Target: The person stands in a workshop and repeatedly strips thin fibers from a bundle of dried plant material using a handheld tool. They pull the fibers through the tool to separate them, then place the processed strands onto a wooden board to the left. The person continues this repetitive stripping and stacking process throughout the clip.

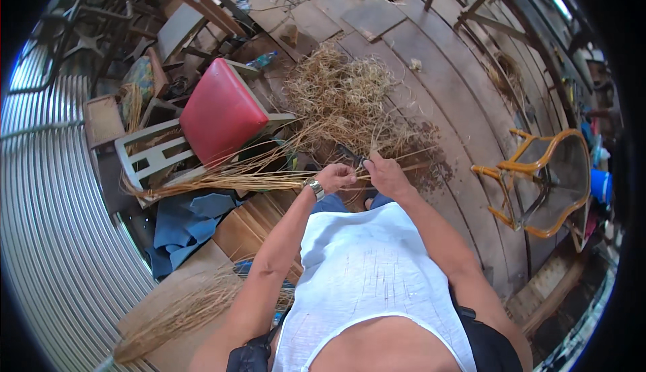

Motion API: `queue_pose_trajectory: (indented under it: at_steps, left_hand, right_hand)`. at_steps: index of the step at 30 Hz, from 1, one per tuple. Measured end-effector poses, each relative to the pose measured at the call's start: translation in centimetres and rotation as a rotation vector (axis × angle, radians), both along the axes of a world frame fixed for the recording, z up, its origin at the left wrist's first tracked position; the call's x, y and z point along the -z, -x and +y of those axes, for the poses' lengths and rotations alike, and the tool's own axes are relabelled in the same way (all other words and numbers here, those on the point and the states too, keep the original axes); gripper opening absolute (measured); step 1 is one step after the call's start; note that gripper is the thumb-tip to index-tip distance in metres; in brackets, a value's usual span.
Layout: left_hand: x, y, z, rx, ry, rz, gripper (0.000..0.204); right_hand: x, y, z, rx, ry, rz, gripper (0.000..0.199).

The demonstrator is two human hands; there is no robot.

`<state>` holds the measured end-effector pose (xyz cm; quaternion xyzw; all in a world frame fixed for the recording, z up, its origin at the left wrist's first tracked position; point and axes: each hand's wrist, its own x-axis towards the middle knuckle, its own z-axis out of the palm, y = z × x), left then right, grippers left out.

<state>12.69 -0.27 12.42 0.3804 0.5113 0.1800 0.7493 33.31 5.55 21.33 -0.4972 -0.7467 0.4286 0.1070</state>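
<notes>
Close together in front of my lap, both hands work on thin tan plant strands. My left hand (336, 178), with a metal watch on its wrist, has its fingers pinched on a strand. My right hand (389, 178) is closed around a dark, narrow tool (350, 155) that looks like a knife; its far end points up and left over the litter. Left of my hands, a bundle of long strands (222, 181) lies across the frame of a tipped chair with a red seat (222, 111). Just beyond, a heap of curly tan scraps (340, 92) covers the floor.
Another strand bundle (178, 315) lies at the lower left near corrugated metal sheeting (64, 237). Blue cloth (188, 227) hangs beside it. A rattan-framed chair (538, 183) stands to the right on the plank floor (431, 55). A plastic bottle (262, 60) lies behind the red seat.
</notes>
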Motion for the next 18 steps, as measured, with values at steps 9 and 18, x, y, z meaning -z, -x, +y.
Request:
queue_pose_trajectory:
  at_steps: [9, 18]
  left_hand:
    - [-9.0, -1.2, 1.3, -0.433, -0.824, 1.099, 0.030]
    - [-9.8, -8.9, 1.6, 0.244, -0.714, 0.710, 0.042]
  right_hand:
    - [2.7, -8.8, 3.2, 0.112, -0.073, 0.026, 0.021]
    - [-3.1, -15.5, 4.2, 0.251, 0.171, 0.000, 0.025]
